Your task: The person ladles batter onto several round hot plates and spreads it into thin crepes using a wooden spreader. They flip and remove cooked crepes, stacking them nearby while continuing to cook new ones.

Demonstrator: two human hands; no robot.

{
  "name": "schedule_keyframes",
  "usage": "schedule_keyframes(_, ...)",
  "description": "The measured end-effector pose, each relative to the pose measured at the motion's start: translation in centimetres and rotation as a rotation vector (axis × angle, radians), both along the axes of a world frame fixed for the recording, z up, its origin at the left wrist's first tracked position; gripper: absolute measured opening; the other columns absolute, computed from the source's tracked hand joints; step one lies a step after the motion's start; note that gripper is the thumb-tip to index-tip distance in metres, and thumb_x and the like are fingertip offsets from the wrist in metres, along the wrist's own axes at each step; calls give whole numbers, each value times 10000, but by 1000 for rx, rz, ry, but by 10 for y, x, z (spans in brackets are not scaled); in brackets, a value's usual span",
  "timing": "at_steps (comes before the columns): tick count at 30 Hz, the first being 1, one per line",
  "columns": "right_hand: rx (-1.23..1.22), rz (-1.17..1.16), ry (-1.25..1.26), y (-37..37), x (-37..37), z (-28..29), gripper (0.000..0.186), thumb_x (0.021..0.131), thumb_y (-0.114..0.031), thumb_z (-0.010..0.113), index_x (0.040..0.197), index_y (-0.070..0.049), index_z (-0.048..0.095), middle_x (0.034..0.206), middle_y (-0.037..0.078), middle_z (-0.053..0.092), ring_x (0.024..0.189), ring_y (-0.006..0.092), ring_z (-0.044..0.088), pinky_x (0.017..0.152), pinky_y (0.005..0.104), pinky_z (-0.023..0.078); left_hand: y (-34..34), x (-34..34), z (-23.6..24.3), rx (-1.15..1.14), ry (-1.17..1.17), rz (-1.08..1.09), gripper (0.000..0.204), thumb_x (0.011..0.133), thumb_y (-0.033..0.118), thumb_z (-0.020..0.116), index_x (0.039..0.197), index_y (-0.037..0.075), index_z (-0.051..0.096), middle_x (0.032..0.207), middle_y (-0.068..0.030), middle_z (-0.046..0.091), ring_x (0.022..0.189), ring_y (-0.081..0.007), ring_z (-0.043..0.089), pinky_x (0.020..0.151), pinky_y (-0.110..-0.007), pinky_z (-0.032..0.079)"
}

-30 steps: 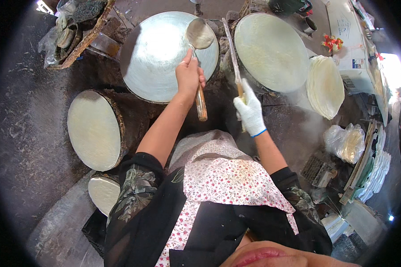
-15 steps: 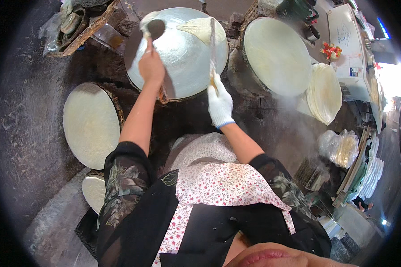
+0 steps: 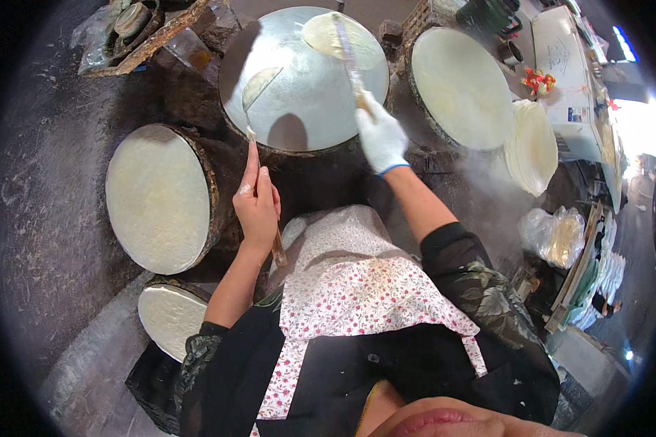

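At the far round silver griddle, a white-gloved right hand, grip closed, holds a long batter-coated stick; the bare left hand, grip closed, clasps a wooden-handled ladle.

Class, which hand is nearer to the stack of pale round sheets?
Right. The gloved right hand is left of the stack; the bare left hand is farther left and lower in view.

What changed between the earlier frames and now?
The left hand drew the ladle leftward and back toward the body. Batter now lies on the griddle's far right part. The right hand moved the stick leftward, from beside the griddle to over the batter. Neither tool was let go; the stack of pale sheets at right looks unchanged.
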State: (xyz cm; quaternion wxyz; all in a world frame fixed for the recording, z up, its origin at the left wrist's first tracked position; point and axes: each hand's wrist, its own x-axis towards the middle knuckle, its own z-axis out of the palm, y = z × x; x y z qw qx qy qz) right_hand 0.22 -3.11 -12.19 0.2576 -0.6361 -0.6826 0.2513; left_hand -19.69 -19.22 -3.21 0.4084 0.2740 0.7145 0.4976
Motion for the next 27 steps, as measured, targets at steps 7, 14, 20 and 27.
schedule_keyframes(7, -66, 147, -131, 12, -5, 3, 417, 1008, -362, 602, 1422, -314, 622, 884, 185, 738, 763, 399, 730, 722, 520, 561, -27, -9, 8, 53, 41, -46, 511, 1121, 82, 473, 1628, 129, 435, 611, 75, 419, 502, -13, 383, 444, -215, 351)
schedule_keyframes(14, -82, 6, -157, 27, -11, -5, 476, 1012, -390, 595, 1486, -384, 558, 968, 180, 753, 834, 378, 744, 762, 499, 566, -40, -9, 17, -8, 104, -29, 495, 1121, 81, 454, 1616, 82, 448, 605, 38, 484, 476, -35, 400, 419, -229, 343)
schedule_keyframes(20, 40, 95, -196, 36, -12, -19, 406, 1005, -407, 586, 1405, -348, 631, 840, 195, 732, 753, 393, 735, 711, 508, 565, -50, -9, 16, 123, 34, -61, 519, 1108, 50, 474, 1625, 70, 424, 625, 65, 443, 500, -13, 402, 440, -216, 344)
schedule_keyframes(27, -67, 239, -254, 49, -23, -3, 410, 1024, -364, 580, 1433, -385, 558, 741, 173, 706, 665, 419, 712, 637, 547, 539, -52, -5, 17, 81, 76, -82, 512, 1119, 73, 454, 1629, 63, 408, 625, 46, 472, 480, -23, 402, 421, -216, 341)
